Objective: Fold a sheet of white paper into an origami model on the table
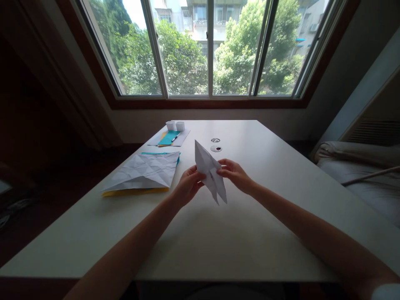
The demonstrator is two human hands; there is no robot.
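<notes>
The folded white paper (208, 168) hangs just above the table (265, 233), one tip pointing away and one down, gripped from both sides, probably so its layers stay pressed flat. The left hand (187, 186) curls tight against the paper's left edge, thumb over fingers in a firm pinch. The right hand (236, 175) nips the paper's right flap, its fingers (225, 166) nearly closed. Left of the paper lie creased sheets (146, 173). Beyond the paper and to its left sit teal and orange papers (169, 138) and white cups (175, 125).
</notes>
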